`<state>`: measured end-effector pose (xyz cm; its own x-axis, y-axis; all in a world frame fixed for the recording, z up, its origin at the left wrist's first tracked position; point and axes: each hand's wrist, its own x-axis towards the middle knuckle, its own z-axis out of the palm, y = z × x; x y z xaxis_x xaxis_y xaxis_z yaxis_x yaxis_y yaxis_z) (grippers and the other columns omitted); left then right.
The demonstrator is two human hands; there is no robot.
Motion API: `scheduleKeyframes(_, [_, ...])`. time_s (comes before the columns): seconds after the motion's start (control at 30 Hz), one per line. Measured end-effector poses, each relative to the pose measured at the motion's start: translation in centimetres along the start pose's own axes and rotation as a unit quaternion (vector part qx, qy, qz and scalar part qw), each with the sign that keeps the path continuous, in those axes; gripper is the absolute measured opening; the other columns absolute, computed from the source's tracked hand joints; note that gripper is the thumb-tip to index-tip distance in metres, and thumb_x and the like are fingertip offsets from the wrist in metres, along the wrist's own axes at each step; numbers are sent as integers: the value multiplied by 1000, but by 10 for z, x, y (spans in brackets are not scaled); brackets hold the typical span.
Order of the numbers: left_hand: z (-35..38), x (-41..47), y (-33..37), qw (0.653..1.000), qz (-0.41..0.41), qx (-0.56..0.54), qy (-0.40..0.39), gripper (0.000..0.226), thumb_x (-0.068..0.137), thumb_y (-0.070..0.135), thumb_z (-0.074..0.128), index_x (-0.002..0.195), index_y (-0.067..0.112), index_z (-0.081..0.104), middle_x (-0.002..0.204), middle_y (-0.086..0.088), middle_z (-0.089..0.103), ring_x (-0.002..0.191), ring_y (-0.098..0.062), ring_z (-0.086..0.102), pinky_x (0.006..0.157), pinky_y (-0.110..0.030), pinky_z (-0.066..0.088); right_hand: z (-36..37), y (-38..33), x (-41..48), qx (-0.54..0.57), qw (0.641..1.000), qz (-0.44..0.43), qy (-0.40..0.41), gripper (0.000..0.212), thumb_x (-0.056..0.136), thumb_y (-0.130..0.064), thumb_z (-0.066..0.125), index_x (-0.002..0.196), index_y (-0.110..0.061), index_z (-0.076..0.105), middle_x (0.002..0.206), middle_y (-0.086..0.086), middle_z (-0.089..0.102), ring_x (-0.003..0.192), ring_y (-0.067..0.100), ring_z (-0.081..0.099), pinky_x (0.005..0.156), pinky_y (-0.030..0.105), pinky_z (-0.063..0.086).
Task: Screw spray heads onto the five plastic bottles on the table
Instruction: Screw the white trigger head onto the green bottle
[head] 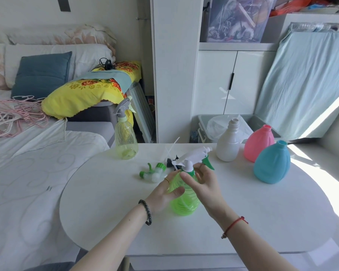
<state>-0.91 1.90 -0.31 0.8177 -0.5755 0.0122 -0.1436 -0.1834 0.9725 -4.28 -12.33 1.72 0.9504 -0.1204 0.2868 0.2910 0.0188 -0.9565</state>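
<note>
A green ribbed bottle point(185, 204) stands upright near the table's middle. A white spray head point(192, 156) with a green trigger sits on its neck. My left hand point(164, 192) wraps the bottle's upper left side. My right hand point(203, 182) has its thumb and fingers around the green collar under the spray head. A pale yellow bottle point(125, 137) with a grey spray head stands at the back left. A white bottle point(228, 144), a pink bottle point(259, 145) and a blue bottle point(272, 163) stand capless at the back right.
Loose spray heads with green caps point(154, 172) and a dark one point(170, 162) lie behind the green bottle. The white round table point(262, 222) is bordered by a bed on the left. A grey bin point(205, 122) and a white cabinet stand behind it.
</note>
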Motion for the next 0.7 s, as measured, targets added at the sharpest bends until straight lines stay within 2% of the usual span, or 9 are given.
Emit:
scheduleKeyframes(0.07, [1,0,1,1000,-1,-18,-7,43,77,38,53,113,51,34,125,30,39,112,26,34,89,-2,34,-2,0,-2,48,999,15,-17,10,77,-30,61,82,-21,63,78,-16,66,80,1,61,72,11,44])
scheduleKeyframes(0.13, [0,1,0,999,-5,-31,-9,43,77,38,53,114,51,35,127,30,39,115,23,33,93,-7,34,-4,1,-2,83,996,29,-14,3,79,-24,60,82,-22,62,76,-17,67,78,0,60,69,9,44])
scheduleKeyframes(0.27, [-1,3,-1,999,-8,-38,-15,41,77,38,54,109,53,33,122,35,34,107,31,31,87,-1,34,-2,5,-1,80,995,47,33,24,72,-9,73,90,-18,59,91,-5,67,91,7,63,77,17,48])
scheduleKeyframes(0.33, [-2,2,-1,999,-7,-32,-15,41,79,38,56,110,52,33,123,34,34,106,32,30,86,1,33,-1,3,-1,49,997,51,33,33,67,-22,77,94,-20,59,96,-10,64,96,1,60,84,18,45])
scheduleKeyframes(0.4, [-1,2,-2,999,0,-33,-11,45,80,34,55,119,45,36,130,25,40,115,22,36,94,-5,34,-4,1,-1,28,998,54,-1,25,71,-39,73,86,-23,62,88,-15,60,89,-1,57,82,19,42])
scheduleKeyframes(0.5, [0,3,-5,999,8,-44,3,54,77,32,56,128,30,39,137,6,46,128,-4,40,107,-26,33,-10,1,-2,42,997,39,-49,19,88,-28,54,86,-13,65,85,-4,60,88,10,55,80,21,43])
scheduleKeyframes(0.57, [0,3,-6,999,8,-43,6,47,78,31,59,121,37,40,133,12,47,123,5,41,102,-18,35,-9,-1,-3,55,997,43,-41,12,85,-24,59,91,-16,64,91,-5,66,92,10,60,81,20,48])
scheduleKeyframes(0.63, [1,2,-6,999,2,-34,9,43,83,27,60,116,43,38,129,18,44,114,20,38,93,-6,36,-7,3,-3,38,998,30,-32,30,71,-29,70,97,-18,60,99,-3,67,99,11,61,89,27,48])
scheduleKeyframes(0.7, [0,3,-6,1000,6,-30,7,42,85,22,57,116,43,37,127,20,44,111,23,39,90,-4,36,-7,2,-4,31,998,29,-46,37,73,-36,70,104,-19,60,107,-7,66,106,7,60,93,25,48])
